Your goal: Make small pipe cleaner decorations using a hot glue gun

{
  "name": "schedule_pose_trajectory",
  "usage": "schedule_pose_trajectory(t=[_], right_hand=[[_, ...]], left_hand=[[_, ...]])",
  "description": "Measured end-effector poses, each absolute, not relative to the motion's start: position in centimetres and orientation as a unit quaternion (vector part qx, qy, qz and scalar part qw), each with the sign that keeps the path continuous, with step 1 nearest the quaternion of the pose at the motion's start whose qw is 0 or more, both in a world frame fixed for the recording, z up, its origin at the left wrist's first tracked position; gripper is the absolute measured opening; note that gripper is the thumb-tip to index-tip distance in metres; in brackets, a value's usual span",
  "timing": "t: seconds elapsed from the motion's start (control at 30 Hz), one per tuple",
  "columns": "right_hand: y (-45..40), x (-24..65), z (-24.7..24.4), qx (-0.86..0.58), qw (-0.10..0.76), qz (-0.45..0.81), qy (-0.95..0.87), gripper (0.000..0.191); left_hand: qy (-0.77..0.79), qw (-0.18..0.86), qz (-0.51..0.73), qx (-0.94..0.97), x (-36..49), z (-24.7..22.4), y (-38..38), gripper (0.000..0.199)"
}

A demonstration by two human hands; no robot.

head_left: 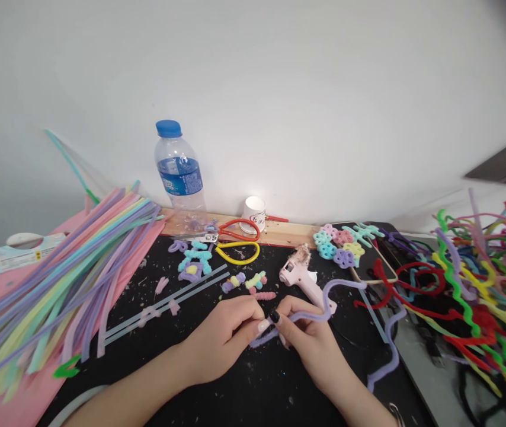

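Note:
Both hands meet over the black mat at the lower middle. My left hand (230, 338) pinches a lavender pipe cleaner (329, 296) between thumb and fingers. My right hand (304, 335) grips the same pipe cleaner just beside it, its dark-nailed thumb near my left fingertips. From there the wavy strand runs right, past a pink glue gun (308, 283). A short end shows below the fingertips. Small twisted pieces in purple, yellow and pink (234, 283) lie just beyond my hands.
Pastel pipe cleaners (79, 267) cover the left side; a bright tangle (475, 284) fills the right. Behind stand a bottle (179, 172), scissors (235, 240) and a paper cup (254, 213). Pale glue sticks (164, 303) and coloured flower shapes (340, 244) lie on the mat (235, 394).

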State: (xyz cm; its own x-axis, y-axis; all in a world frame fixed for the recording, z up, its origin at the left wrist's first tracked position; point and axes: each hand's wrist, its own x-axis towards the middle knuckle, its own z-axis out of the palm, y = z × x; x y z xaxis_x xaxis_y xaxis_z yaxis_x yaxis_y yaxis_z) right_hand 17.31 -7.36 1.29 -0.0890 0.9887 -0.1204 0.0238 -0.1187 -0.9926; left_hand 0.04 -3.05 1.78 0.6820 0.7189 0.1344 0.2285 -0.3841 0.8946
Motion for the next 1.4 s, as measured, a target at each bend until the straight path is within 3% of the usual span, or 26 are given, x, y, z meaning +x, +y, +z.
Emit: schedule_pose_trajectory(t=[1.1,1.3,1.4], right_hand=[[-7.35,17.29,0.86,-0.518,0.479,0.533,-0.467,0.024],[-7.53,17.4,0.54,-0.518,0.497,0.531,-0.449,0.022],[-7.56,17.54,0.38,-0.526,0.515,0.512,-0.441,0.022]], left_hand=[[0.286,0.48,0.269,0.784,0.13,2.11,-3.13,0.02],[0.297,0.457,0.267,0.795,0.04,2.29,-2.98,0.023],[0.295,0.414,0.262,0.82,-0.17,2.11,-2.89,0.013]])
